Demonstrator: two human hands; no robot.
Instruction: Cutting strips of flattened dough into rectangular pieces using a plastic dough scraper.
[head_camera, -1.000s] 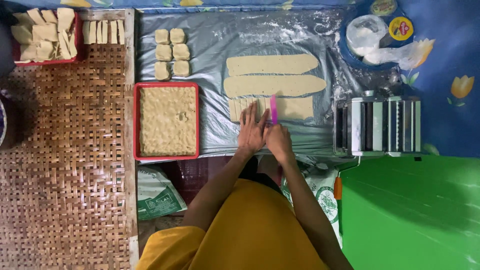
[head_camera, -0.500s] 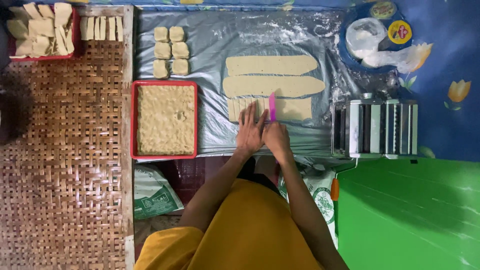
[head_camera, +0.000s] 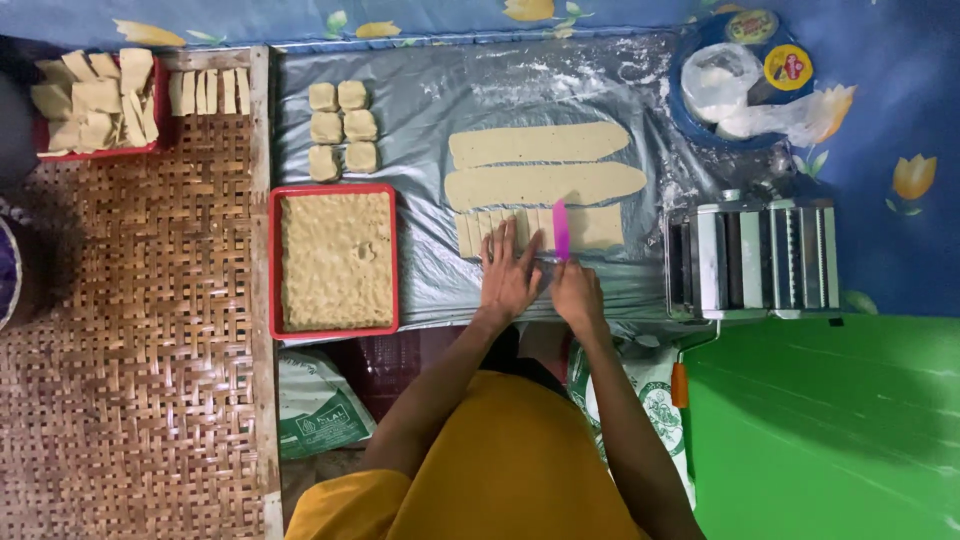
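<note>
Far left, a red tray (head_camera: 150, 148) holds a loose heap of cut pale dough pieces; a short row of narrow slices (head_camera: 208, 92) stands just beside it on the woven mat (head_camera: 130, 380). A second red tray (head_camera: 274, 262) is filled level with a crumbly tan mass. Above it, six small dough blocks (head_camera: 341, 126) lie in two columns on the grey plastic sheet (head_camera: 430, 110) covering the bench.

Centre: three long dough strips lie parallel, long axes running left to right. The upper two strips (head_camera: 540, 165) are whole. The nearest strip (head_camera: 590, 226) is already sliced crosswise at its left end — cut pieces (head_camera: 490, 226) touching one another. The left hand (head_camera: 508, 275) lies flat, fingers spread, pressing those pieces. The right hand (head_camera: 577, 293) is clenched on a pink cutter (head_camera: 561, 229), blade set across the strip; the uncut length lies to the right of the blade, nearer the right hand.

Right: a metal dough roller (head_camera: 757, 258) stands just beside the strips. Beyond it, a blue bowl (head_camera: 690, 118) contains white flour and a plastic bag.
</note>
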